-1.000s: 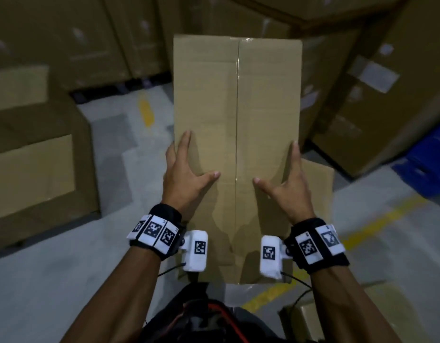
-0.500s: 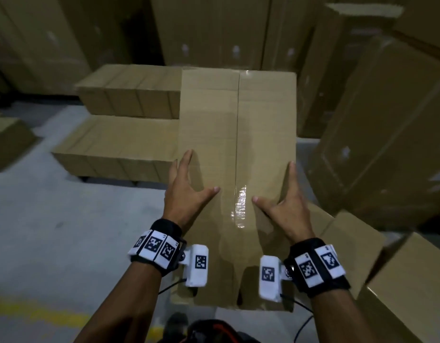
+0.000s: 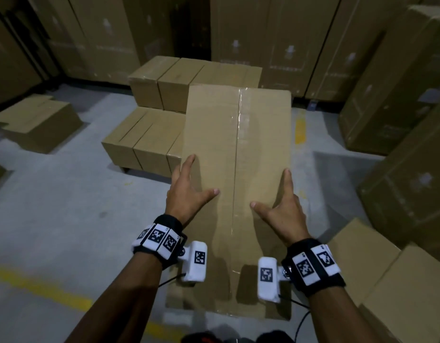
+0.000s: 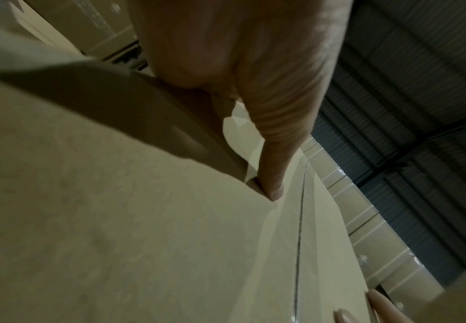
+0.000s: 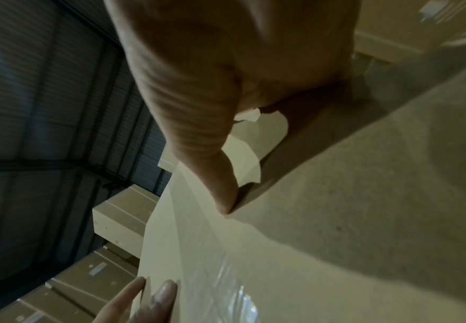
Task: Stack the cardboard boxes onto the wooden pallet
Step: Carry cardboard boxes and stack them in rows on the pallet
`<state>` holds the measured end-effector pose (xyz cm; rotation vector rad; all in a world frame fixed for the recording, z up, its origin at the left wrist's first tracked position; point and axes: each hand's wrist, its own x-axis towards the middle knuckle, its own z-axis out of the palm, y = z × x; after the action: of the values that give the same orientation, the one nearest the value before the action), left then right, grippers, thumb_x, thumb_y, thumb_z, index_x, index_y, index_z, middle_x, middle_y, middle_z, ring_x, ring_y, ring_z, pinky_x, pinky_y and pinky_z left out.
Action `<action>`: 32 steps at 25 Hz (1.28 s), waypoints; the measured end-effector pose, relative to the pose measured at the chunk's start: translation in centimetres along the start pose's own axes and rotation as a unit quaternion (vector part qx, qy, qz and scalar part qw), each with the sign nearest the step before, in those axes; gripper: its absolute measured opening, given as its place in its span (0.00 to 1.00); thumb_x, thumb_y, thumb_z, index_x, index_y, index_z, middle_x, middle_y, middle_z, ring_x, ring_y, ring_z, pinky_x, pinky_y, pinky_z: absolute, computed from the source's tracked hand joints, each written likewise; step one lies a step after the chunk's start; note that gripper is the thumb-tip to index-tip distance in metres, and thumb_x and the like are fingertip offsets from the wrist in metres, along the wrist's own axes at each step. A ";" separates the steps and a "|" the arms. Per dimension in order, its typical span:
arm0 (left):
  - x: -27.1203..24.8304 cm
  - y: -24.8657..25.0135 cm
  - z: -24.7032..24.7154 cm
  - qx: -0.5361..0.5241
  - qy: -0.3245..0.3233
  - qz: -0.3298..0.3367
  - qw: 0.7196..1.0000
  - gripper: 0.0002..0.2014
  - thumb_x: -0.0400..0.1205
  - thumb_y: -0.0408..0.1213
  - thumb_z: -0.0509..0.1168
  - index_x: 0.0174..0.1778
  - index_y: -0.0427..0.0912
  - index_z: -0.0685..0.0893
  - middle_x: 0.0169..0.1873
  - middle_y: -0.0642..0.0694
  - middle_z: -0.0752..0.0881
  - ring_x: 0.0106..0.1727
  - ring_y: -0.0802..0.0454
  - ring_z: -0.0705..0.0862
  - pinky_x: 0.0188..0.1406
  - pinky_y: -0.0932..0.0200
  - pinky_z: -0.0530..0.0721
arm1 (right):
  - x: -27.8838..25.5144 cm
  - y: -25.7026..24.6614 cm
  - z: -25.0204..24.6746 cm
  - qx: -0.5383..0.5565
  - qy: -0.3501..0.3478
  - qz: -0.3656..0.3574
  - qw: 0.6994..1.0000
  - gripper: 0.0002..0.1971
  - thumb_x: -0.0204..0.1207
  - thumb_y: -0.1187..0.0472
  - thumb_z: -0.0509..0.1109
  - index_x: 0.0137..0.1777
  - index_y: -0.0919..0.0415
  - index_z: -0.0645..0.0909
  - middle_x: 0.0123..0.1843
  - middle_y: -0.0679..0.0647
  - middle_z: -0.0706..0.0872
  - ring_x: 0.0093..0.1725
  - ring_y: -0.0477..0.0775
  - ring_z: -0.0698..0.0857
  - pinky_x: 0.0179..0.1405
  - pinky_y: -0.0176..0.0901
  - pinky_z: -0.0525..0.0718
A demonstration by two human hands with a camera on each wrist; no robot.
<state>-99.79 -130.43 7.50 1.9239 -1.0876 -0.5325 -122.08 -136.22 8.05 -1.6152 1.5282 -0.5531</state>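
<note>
Change: the stepped stack of boxes [image 3: 152, 134], off to the left half a second ago, now stands straight ahead, its near row partly hidden behind the carried box; the hold on the box is unchanged.
Carried box: a long cardboard box [image 3: 236, 169], taped along its centre seam, is held lengthwise in front of the person, above the grey floor [image 3: 53, 214].
Left hand: the left hand [image 3: 186, 196] clasps the box's left edge, fingers running down the side and thumb laid across the top.
Right hand: the right hand [image 3: 283, 214] mirrors it on the right edge, thumb pressed on the top face beside the tape.
Stack: two tiers of boxes, the upper row set back; a dark foot shows under the near left corner, but whether it is the pallet cannot be told.
Surroundings: tall cartons [image 3: 275, 38] wall the back and right; a loose box [image 3: 38, 120] lies on the floor at left; more boxes [image 3: 387, 280] sit near right.
Floor marks: a yellow line [image 3: 41, 290] crosses the lower left.
</note>
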 end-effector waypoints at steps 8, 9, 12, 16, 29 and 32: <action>10.6 -3.7 -0.6 -0.004 -0.034 -0.049 0.998 0.51 0.70 0.47 0.82 0.84 0.61 0.59 0.82 0.45 0.62 0.80 0.43 0.67 0.77 0.43 0.70 | 9.3 -3.1 5.0 -0.024 -0.026 0.015 0.999 0.58 0.71 0.43 0.80 0.86 0.34 0.37 0.82 0.63 0.67 0.78 0.68 0.71 0.74 0.58 0.71; 12.5 -4.0 0.0 -0.003 -0.038 -0.054 0.998 0.51 0.70 0.47 0.82 0.84 0.60 0.59 0.82 0.45 0.63 0.80 0.43 0.67 0.76 0.45 0.70 | 11.4 -3.3 5.4 -0.023 -0.028 0.024 0.999 0.58 0.70 0.44 0.81 0.86 0.34 0.37 0.82 0.63 0.67 0.78 0.69 0.71 0.74 0.57 0.71; 18.4 -4.4 2.0 -0.005 -0.051 -0.070 0.996 0.51 0.70 0.45 0.82 0.85 0.58 0.60 0.81 0.43 0.64 0.80 0.44 0.66 0.71 0.54 0.68 | 17.6 -3.9 6.2 -0.030 -0.039 0.039 0.998 0.59 0.70 0.45 0.81 0.87 0.35 0.37 0.83 0.64 0.66 0.78 0.68 0.71 0.74 0.56 0.71; 27.7 -4.1 5.0 -0.008 -0.069 -0.097 0.993 0.51 0.69 0.43 0.83 0.85 0.58 0.60 0.82 0.43 0.62 0.80 0.43 0.66 0.69 0.54 0.69 | 27.1 -5.4 6.3 -0.038 -0.060 0.058 0.996 0.60 0.71 0.45 0.81 0.87 0.36 0.36 0.83 0.65 0.66 0.78 0.69 0.72 0.74 0.57 0.71; 49.2 -3.9 11.4 0.055 -0.117 -0.094 0.987 0.49 0.68 0.49 0.82 0.83 0.57 0.63 0.78 0.41 0.68 0.75 0.40 0.73 0.72 0.47 0.75 | 47.8 -8.2 7.4 -0.028 -0.071 0.087 0.993 0.60 0.71 0.45 0.81 0.87 0.39 0.35 0.86 0.60 0.63 0.81 0.66 0.67 0.76 0.57 0.69; 54.4 -5.4 13.1 0.073 -0.146 -0.085 0.983 0.49 0.68 0.52 0.82 0.83 0.56 0.63 0.79 0.39 0.67 0.76 0.38 0.71 0.72 0.47 0.74 | 52.3 -8.1 8.8 -0.035 -0.065 0.104 0.992 0.60 0.71 0.44 0.81 0.87 0.38 0.34 0.87 0.57 0.60 0.82 0.65 0.66 0.78 0.58 0.68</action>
<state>-77.19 -180.98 -2.18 2.1259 -1.1771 -0.8736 -101.68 -184.83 -1.88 -1.4911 1.6093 -0.2781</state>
